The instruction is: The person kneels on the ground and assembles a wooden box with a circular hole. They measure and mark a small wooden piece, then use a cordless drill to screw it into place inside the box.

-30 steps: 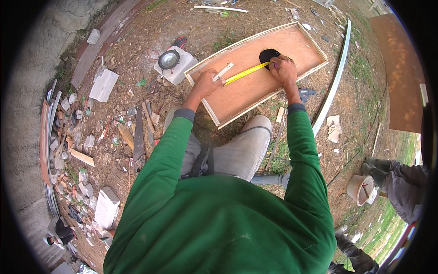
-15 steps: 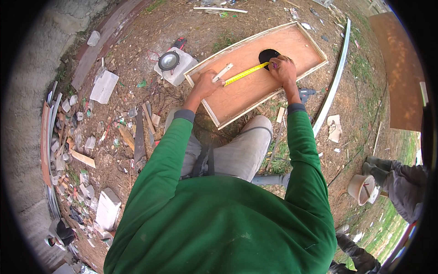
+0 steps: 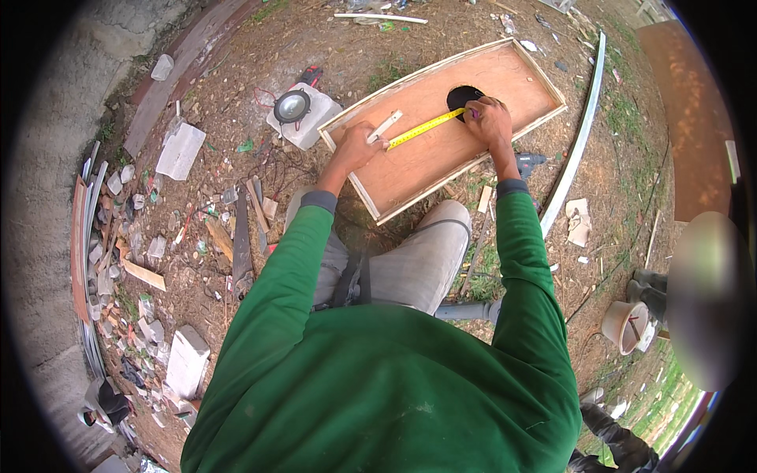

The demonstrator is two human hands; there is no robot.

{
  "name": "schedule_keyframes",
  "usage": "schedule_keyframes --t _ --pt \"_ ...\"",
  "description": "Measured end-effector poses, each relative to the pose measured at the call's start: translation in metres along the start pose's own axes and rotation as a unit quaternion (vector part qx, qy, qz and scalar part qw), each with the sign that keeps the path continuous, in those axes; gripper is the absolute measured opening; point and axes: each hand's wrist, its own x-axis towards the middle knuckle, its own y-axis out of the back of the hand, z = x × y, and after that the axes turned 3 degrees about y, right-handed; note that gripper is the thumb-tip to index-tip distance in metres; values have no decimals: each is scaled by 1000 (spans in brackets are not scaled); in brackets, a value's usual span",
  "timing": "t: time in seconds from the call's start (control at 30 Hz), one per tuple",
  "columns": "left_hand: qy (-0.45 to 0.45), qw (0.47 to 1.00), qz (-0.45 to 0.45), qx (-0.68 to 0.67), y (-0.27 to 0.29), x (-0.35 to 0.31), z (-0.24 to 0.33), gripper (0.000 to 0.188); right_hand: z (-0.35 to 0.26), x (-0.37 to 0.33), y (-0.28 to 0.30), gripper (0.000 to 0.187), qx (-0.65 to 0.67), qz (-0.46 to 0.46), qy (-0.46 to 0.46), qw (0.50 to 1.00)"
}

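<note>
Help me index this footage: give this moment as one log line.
left hand holds pale flat strip | right hand beside round black hole | yellow measuring tape spans between hands | shallow rectangular wooden box beneath

Between the left hand point(image 3: 359, 147) and right hand point(image 3: 492, 124), the measuring tape point(image 3: 428, 128) is showing yellow with dark markings. Under both hands, the wooden box point(image 3: 422, 169) is showing orange-brown inside cream edges, its round hole point(image 3: 460, 98) by the right hand looking black. The small bar point(image 3: 386, 124) at the left hand is appearing off-white. Left of that hand, the round fitting point(image 3: 292, 104) is showing silver-grey within a black rim, on a whitish slab point(image 3: 325, 112). Behind the hands, green sleeves point(image 3: 290, 264) are ending in dark grey cuffs point(image 3: 318, 198). Right of the right hand, a long strip point(image 3: 580, 139) is glinting silvery.
</note>
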Motion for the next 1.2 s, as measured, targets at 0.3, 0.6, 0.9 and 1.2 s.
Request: schedule_keyframes --t 0.3,0.6,0.9,1.2 --pt "-21 1000 -2 17 0 0 -1 47 3 0 -4 11 8 16 9 1000" --pt "-47 998 30 32 11 -7 9 35 5 -2 -4 13 17 9 17 1000" --pt "-23 978 208 28 2 -27 8 36 3 -4 -5 14 28 16 20 999" --pt "-56 982 136 122 -2 13 2 36 9 -4 -1 14 83 -2 35 996"
